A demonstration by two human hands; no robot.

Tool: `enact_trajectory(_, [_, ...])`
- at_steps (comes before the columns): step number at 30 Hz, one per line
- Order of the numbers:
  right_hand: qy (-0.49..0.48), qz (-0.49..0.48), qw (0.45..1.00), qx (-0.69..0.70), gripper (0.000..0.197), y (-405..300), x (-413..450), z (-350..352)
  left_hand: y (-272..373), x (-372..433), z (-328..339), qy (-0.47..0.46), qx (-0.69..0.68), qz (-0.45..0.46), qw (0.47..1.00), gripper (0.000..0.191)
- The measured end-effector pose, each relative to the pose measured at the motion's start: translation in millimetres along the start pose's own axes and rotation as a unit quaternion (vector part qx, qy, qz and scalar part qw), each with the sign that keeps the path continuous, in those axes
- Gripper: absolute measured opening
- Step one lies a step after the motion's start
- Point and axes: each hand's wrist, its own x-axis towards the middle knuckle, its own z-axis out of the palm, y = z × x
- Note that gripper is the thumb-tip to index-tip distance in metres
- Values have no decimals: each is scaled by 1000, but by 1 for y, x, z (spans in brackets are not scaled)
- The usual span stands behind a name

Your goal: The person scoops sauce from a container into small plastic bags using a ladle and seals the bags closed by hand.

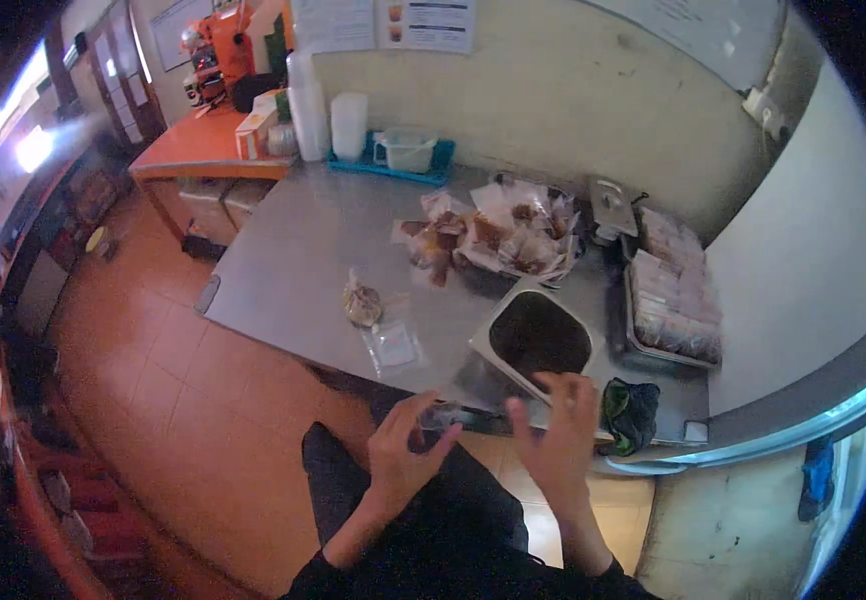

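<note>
My left hand [407, 451] is curved in a C shape at the front edge of the steel table [283, 292]. Something clear, perhaps plastic film [442, 417], shows between its thumb and fingers; whether it is gripped is unclear. My right hand [562, 439] has its fingers apart and nothing visible in it, just before the near rim of a deep steel food pan [596, 339] with dark contents [538, 330]. Left of the pan lie a tied clear bag of brownish food [363, 304] and flat clear plastic bags [395, 346].
Behind the pan sits a heap of bagged brown food [512, 229]. A steel tray [677, 360] holds stacked packets [677, 307]. A dark green cloth [629, 416] lies at the right front edge. A blue tray [433, 174] bears a plastic container [409, 152]. An orange table [200, 142] stands left.
</note>
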Motion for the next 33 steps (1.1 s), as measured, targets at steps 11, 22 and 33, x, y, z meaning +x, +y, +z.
enact_trajectory(11, [-78, 305, 926, 208, 18, 65, -25, 13, -12, 82, 40, 72, -39, -107, 991, 46])
enact_trajectory(22, [70, 308, 838, 444, 15, 107, -12, 35, -22, 148, 134, 0, -7, -47, 999, 40])
enact_trajectory(33, [60, 361, 800, 475, 19, 146, -65, 15, 49, 138, 137, -12, -70, 31, 997, 38])
